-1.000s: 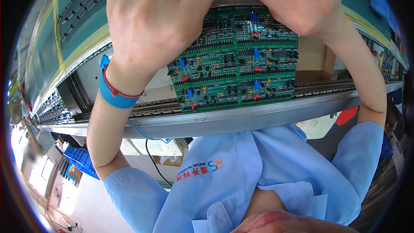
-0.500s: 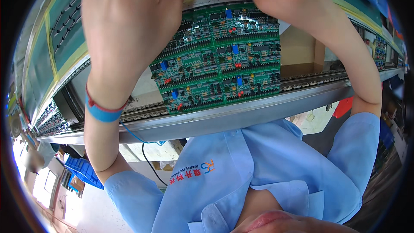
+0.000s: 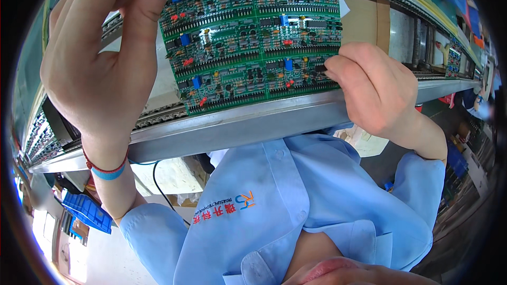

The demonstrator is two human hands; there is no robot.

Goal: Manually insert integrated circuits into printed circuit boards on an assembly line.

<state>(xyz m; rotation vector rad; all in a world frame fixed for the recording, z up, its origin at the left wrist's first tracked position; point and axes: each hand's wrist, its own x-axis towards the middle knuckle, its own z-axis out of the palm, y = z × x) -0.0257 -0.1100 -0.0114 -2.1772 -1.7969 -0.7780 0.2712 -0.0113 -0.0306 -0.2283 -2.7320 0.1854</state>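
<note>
A green circuit-board panel (image 3: 222, 66) lies before me, its repeated sections carrying rows of pins, blue blocks and red parts. At its right edge my right hand (image 3: 377, 87) is closed in a pinch. A small black chip (image 3: 320, 68) shows at those fingertips, against the lowest right section of the panel. My left hand (image 3: 105, 68) is raised over the upper left corner, thumb stretched out and fingers bent apart from it. Nothing shows in its grasp, though some of its fingers run past the top of the picture. A blue band (image 3: 108, 173) circles my left wrist.
A metal rail (image 3: 237, 126) with a chain track runs along the panel's near side. Behind its right edge is a cardboard box (image 3: 367, 21). More boards stand on the line at far left (image 3: 42, 140) and far right (image 3: 453, 59). A blue crate (image 3: 87, 211) sits lower left.
Both hands have come back from the far edge. My left hand has shifted left; my right hand has dropped to the panel's right edge with the black chip. The view has shifted slightly.
</note>
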